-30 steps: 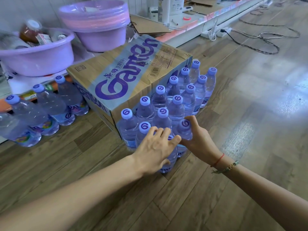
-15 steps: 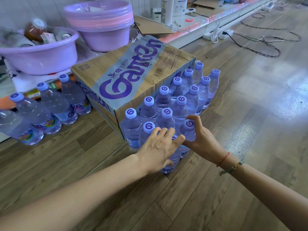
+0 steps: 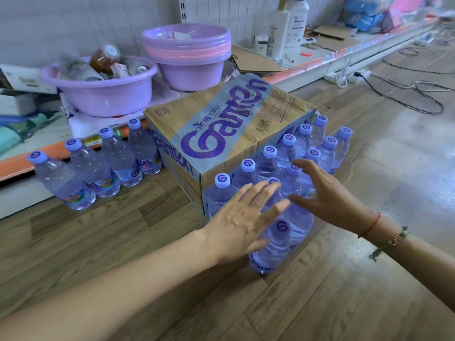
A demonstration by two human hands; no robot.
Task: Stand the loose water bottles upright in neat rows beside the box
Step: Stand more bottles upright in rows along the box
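Note:
A cardboard Ganten box sits on the wooden floor. Along its right side stand several clear water bottles with lilac caps in rows. The nearest bottle stands at the front end of the group. My left hand hovers flat with spread fingers just left of that bottle, partly covering other bottles. My right hand is open above the front bottles, fingers apart, holding nothing. On the box's left stands another row of bottles.
A low shelf behind the box carries a lilac basin with assorted items and stacked lilac and pink basins. Flattened cardboard and tall white containers lie further right. A power strip and cables trail across the floor at right.
Both hands let go of the front bottles and pulled back with fingers spread. The camera view lifted, showing more of the shelf.

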